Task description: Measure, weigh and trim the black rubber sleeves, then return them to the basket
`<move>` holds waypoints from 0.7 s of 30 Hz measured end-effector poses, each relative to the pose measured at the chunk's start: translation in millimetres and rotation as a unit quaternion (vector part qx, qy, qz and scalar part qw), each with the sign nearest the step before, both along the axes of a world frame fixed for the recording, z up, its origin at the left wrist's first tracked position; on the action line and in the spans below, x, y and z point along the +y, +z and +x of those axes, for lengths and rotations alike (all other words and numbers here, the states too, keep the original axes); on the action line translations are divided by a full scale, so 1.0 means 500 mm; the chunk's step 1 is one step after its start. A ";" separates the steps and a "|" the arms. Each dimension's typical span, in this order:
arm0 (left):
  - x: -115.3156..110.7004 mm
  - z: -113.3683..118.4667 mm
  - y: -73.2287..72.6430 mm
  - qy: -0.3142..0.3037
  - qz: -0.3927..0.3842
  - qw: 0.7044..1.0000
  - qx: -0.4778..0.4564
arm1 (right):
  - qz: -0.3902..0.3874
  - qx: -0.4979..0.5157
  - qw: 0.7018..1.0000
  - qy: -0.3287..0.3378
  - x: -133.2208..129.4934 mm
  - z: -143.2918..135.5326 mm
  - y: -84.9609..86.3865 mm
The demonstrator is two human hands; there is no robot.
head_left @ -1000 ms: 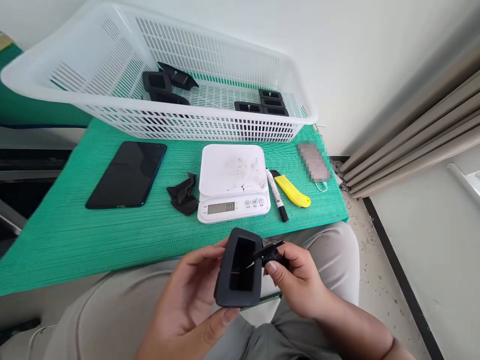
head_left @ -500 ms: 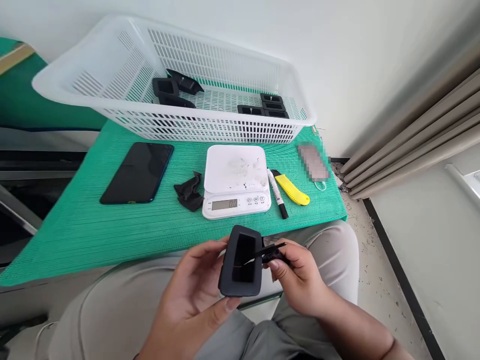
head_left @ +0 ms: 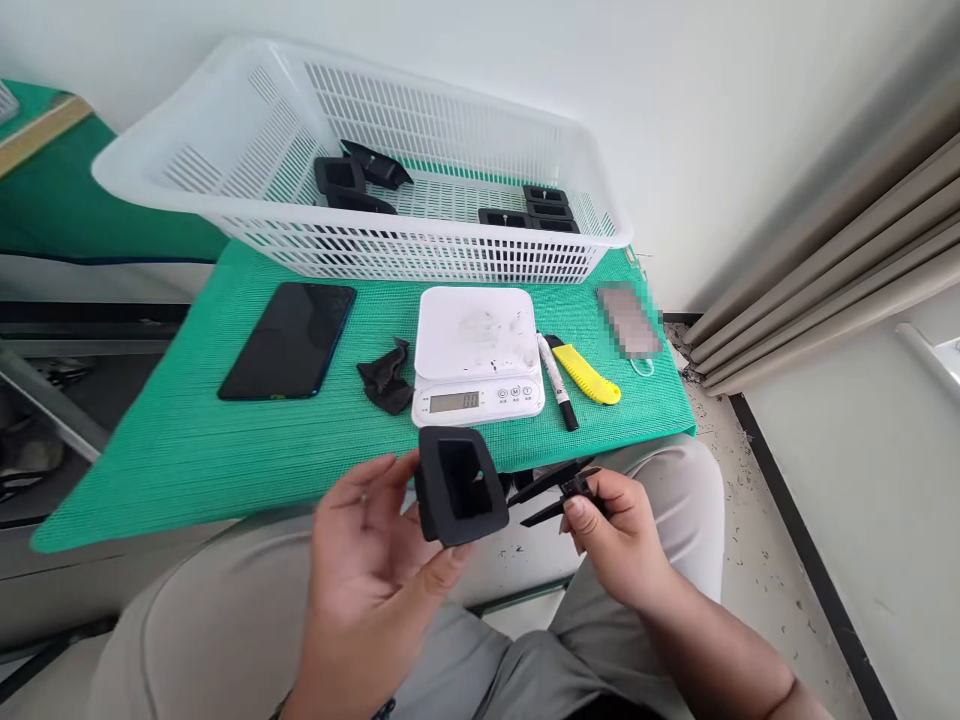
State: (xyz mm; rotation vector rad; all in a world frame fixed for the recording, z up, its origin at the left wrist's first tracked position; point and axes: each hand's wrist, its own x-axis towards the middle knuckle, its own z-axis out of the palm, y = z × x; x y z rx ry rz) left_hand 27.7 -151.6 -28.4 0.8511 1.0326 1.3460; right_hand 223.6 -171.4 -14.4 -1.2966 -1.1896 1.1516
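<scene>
In my left hand is a black hollow part with a rounded rectangular rim, gripped by its edge and tilted so its deep opening faces me. My right hand pinches a black tool with two long thin prongs spread apart; its exact kind I cannot make out. The prongs point left towards the part's right edge, and whether they touch it is unclear. Both hands are above my lap, in front of a white digital scale. A crumpled black scrap lies left of the scale.
A white slotted basket at the back holds several similar black parts. On the green mesh cover lie a dark phone or tablet, a marker, a yellow utility knife and a pixelated object.
The tool has come out of the part's opening and its prongs now show apart. My left hand has shifted the part slightly left and up and turned it; my right hand has moved a little right.
</scene>
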 end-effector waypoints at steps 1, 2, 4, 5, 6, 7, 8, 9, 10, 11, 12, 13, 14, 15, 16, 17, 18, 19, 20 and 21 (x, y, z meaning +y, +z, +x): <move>0.001 0.003 0.000 0.023 0.034 0.999 0.021 | -0.003 0.003 1.000 0.000 -0.001 0.000 0.003; 0.002 0.006 0.000 0.041 0.066 0.996 0.043 | -0.005 0.003 1.000 0.002 -0.002 0.000 0.004; 0.000 0.009 -0.001 0.058 0.120 0.987 0.088 | -0.008 -0.006 1.000 0.009 -0.004 -0.001 0.005; -0.001 0.010 -0.004 0.061 0.148 0.981 0.114 | -0.008 -0.014 1.000 0.014 -0.006 -0.001 0.005; -0.003 0.010 -0.007 0.064 0.174 0.972 0.146 | -0.007 -0.023 0.999 0.022 -0.007 -0.001 0.004; -0.006 0.009 -0.010 0.072 0.205 0.959 0.184 | -0.005 -0.034 0.999 0.031 -0.008 -0.001 0.003; -0.009 0.007 -0.013 0.082 0.236 0.942 0.223 | 0.000 -0.044 0.998 0.040 -0.008 0.000 0.003; -0.011 0.006 -0.016 0.093 0.264 0.924 0.260 | 0.007 -0.053 0.997 0.049 -0.009 0.001 0.003; -0.013 0.005 -0.017 0.104 0.285 0.908 0.290 | 0.018 -0.062 0.996 0.057 -0.009 0.002 0.003; -0.015 0.004 -0.017 0.111 0.298 0.896 0.311 | 0.030 -0.071 0.995 0.062 -0.010 0.004 0.004; -0.016 0.004 -0.016 0.115 0.304 0.888 0.324 | 0.042 -0.078 0.994 0.065 -0.010 0.006 0.005; -0.017 0.005 -0.015 0.114 0.306 0.886 0.330 | 0.052 -0.083 0.993 0.067 -0.011 0.007 0.006; -0.018 0.006 -0.013 0.111 0.301 0.887 0.333 | 0.060 -0.086 0.992 0.070 -0.012 0.009 0.007; -0.018 0.007 -0.011 0.109 0.298 0.888 0.333 | 0.066 -0.087 0.991 0.074 -0.013 0.010 0.008; -0.018 0.009 -0.010 0.105 0.295 0.891 0.329 | 0.068 -0.086 0.991 0.078 -0.014 0.012 0.009; -0.019 0.009 -0.010 0.099 0.292 0.894 0.324 | 0.067 -0.084 0.991 0.083 -0.015 0.013 0.009; -0.019 0.010 -0.010 0.094 0.291 0.898 0.317 | 0.066 -0.082 0.991 0.088 -0.015 0.015 0.008; -0.020 0.009 -0.010 0.089 0.292 0.901 0.309 | 0.064 -0.079 0.991 0.091 -0.016 0.016 0.008; -0.020 0.009 -0.011 0.081 0.294 0.904 0.301 | 0.062 -0.076 0.991 0.092 -0.016 0.017 0.007; -0.020 0.008 -0.011 0.072 0.299 0.906 0.290 | 0.060 -0.074 0.991 0.092 -0.017 0.019 0.007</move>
